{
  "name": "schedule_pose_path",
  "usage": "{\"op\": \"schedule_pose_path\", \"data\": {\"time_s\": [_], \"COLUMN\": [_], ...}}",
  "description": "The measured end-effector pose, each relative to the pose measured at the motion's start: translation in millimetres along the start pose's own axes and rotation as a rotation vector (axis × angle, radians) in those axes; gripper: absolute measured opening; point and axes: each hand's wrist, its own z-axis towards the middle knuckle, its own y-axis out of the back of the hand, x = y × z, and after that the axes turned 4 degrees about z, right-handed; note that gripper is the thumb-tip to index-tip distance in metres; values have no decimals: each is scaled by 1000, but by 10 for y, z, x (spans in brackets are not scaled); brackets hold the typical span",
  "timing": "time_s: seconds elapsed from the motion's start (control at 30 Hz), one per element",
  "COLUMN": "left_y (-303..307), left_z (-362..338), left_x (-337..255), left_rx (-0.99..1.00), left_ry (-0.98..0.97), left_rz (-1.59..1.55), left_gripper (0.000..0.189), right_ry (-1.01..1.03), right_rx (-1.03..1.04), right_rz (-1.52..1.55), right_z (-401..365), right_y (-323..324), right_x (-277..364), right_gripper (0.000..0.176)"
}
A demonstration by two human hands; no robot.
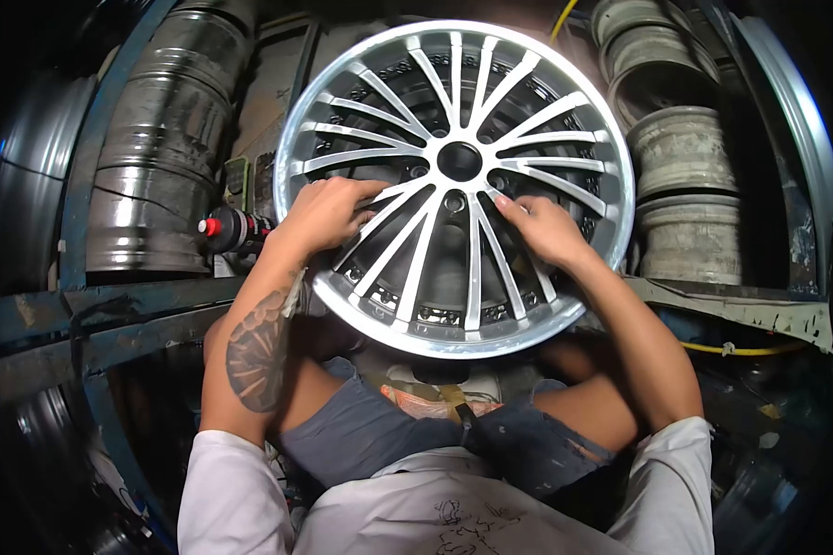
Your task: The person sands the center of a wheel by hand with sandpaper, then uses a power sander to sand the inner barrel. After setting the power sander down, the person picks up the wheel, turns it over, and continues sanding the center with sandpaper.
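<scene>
A silver multi-spoke wheel rim faces me above my lap, its dark inner barrel showing between the spokes. On the left spokes rests my left hand, fingers bent around them and some fingertips hidden in a gap. My right hand grips the spokes to the right of the hub, its thumb lying on a spoke near the center hole. A dark bottle with a red cap lies just left of my left wrist.
Stacked wheel rims stand at left and more rims at right. A blue metal frame runs along the left; a pale rail crosses at right. A yellow hose passes below that rail.
</scene>
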Motion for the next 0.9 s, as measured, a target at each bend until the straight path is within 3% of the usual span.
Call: {"op": "schedule_pose_path", "data": {"time_s": [0.23, 0.27, 0.37, 0.4, 0.47, 0.53, 0.63, 0.77, 0.9], "left_y": [67, 72, -6, -29, -17, 11, 42, -304, -299], "left_z": [25, 18, -6, 0, -12, -109, -273, -451, -499], "left_x": [99, 92, 89, 71, -36, -199, -482, -693, -710], "left_rx": [-5, -5, -57, -81, -52, -61, -170, -167, -179], "left_ry": [-9, -13, 0, -2, 44, 90, -43, -82, -111], "left_rz": [40, 52, 93, 100, 95, 94, 195, 263, 214], "left_gripper": [42, 42, 45, 46, 52, 52, 49, 59, 56], "right_ry": [37, 36, 39, 155, 132, 169, 280, 344, 330], "right_rx": [-39, 60, 234, 263, 206, 56, -181, -69, 19], "right_rz": [90, 91, -241, -301, -208, -352, -519, -486, -512], "right_z": [-394, -424, -413, -333, -200, -306, -418, -485, -537], "right_y": [-440, -385, -65, 49, 203, 280, 250, 317, 363], "right_x": [-22, -47, 206, 189, 206, 448, 601, 633, 569], "right_gripper": [76, 76, 76, 69, 61, 45, 30, 26, 26]}}
